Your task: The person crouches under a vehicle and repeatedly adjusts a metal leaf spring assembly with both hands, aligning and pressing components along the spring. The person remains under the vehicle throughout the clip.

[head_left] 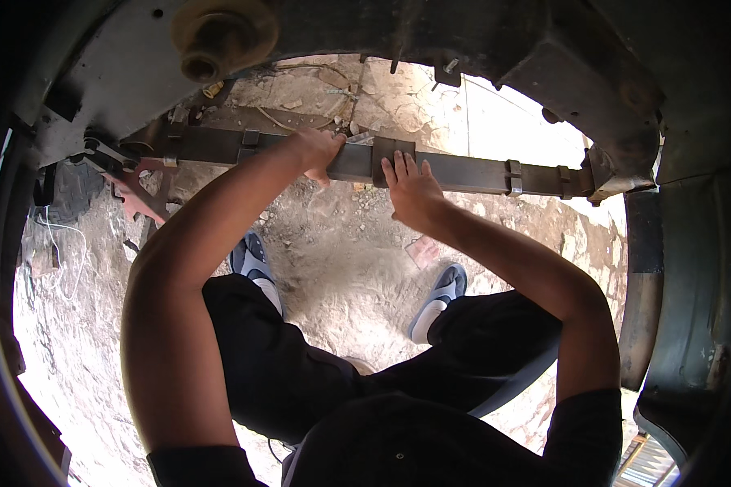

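Note:
A long dark steel leaf spring [463, 171], banded by metal clips, runs across the view in front of me. My left hand [321, 154] lies over the spring left of its middle, thumb on the near side and fingers over the far edge. At the spring's middle sits a brownish square plate [394, 146]. My right hand [414, 191] rests on that plate's near part, fingers stretched out and pointing away from me. Its palm is turned down and hidden.
A dark vehicle body [512, 36] arches over the far side, with a rusty round mount [223, 36] at upper left. A reddish metal bracket [142, 195] stands near the spring's left end. My shoes [447, 284] rest on dusty, rubble-strewn ground [341, 268].

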The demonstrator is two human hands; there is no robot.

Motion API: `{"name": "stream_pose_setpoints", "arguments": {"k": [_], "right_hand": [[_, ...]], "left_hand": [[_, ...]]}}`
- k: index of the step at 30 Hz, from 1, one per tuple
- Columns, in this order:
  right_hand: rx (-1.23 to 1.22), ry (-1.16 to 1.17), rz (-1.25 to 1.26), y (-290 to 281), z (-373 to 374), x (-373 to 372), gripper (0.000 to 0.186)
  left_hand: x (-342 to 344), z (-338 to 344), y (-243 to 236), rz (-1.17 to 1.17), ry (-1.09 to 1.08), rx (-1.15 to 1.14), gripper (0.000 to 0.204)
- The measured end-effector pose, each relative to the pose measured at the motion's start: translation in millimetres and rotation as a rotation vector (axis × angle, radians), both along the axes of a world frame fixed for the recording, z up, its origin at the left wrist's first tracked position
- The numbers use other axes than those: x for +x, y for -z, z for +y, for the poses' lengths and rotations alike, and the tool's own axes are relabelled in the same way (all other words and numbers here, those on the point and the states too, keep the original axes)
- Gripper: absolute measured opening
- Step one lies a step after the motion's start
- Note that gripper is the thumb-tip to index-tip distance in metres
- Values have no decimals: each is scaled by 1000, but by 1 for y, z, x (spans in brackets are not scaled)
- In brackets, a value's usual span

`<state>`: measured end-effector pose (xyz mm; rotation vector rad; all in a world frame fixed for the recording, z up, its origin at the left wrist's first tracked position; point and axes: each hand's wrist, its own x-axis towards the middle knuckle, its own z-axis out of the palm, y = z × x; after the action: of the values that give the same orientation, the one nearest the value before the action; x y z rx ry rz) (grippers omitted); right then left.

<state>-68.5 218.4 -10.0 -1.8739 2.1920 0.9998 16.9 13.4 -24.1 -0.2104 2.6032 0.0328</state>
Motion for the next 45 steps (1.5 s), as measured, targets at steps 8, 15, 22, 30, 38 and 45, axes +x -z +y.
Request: {"name": "stream_pose_setpoints", "arguments": {"k": [8,15,22,30,38,45], "right_hand": [[-30,3,-77,-1,-3,-11,97],[-69,-79,-46,2,-3,-18,94],[-68,3,-133,-1,-2,-17,80],[-131,-27,-127,0,4,-21,69],[-35,16,-111,4,-9,-10,62],[-43,106,-157,6,-10,-6,61]], "left_hand": [[2,2,-4,-8,-22,-3,100],[6,-2,-1,77,2,41,104],[4,0,-6,90,-22,65,102],[4,2,-6,89,10,44,103],[5,3,-8,48,21,-8,102],[2,15,-23,-4,-32,8,103]]}}
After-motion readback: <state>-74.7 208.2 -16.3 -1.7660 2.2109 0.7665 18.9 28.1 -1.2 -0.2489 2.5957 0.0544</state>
